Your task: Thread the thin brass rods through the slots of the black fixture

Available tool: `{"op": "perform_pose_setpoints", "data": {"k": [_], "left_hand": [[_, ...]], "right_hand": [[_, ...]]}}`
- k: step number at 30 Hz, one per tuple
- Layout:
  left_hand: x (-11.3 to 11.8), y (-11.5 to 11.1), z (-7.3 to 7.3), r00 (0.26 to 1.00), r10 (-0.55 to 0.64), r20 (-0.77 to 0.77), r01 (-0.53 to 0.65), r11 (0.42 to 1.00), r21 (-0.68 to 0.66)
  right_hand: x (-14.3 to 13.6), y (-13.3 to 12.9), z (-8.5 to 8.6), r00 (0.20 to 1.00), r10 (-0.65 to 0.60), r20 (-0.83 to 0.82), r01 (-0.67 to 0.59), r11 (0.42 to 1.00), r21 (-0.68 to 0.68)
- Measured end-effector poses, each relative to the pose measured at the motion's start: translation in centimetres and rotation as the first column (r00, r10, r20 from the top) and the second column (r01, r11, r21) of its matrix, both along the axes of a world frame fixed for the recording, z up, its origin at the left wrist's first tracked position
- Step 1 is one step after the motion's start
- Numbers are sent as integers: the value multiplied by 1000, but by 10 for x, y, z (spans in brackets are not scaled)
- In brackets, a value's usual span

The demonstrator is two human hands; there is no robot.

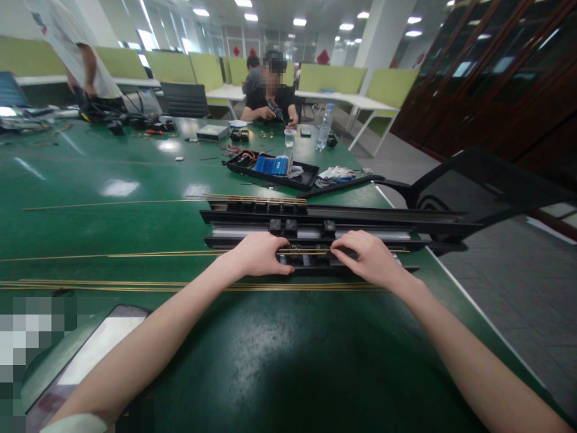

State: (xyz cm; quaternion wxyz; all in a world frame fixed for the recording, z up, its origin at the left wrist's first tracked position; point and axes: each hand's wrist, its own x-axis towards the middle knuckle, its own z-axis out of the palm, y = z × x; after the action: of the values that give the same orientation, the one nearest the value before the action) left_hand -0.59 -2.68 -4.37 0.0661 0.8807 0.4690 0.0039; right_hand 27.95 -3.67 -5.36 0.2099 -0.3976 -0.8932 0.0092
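Observation:
Nearest me lies a black rail [311,270] with small black blocks [295,258] set in its channel. My left hand [252,254] is closed around this rail, thumb on the near side and fingers on the far side. Thin brass-coloured rods [309,251] run lengthwise over the channel between my hands. At their right part, my right hand [367,258] pinches with thumb and forefinger at the rods; its fingertips partly hide the contact. Behind it are more black rails [342,222], with black blocks [291,227] standing on one.
Loose brass rods [135,285] stretch leftward across the green table [252,361]. A phone [97,349] lies under my left forearm. Beyond the rails are a black tray [311,178] and water bottle [324,127]. A chair [487,186] stands right; a co-worker [270,99] sits opposite.

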Motion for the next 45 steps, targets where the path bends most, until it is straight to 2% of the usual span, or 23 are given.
{"op": "perform_pose_setpoints", "data": {"k": [30,45], "left_hand": [[-1,1,0,1000,-10,5,10,1000,8],[-1,0,1,1000,-3,-1,3,1000,7]], "right_hand": [[22,8,4,1000,-11,-12,9,988,-154],[35,12,11,996,-72,-59,48,939,-342]]}}
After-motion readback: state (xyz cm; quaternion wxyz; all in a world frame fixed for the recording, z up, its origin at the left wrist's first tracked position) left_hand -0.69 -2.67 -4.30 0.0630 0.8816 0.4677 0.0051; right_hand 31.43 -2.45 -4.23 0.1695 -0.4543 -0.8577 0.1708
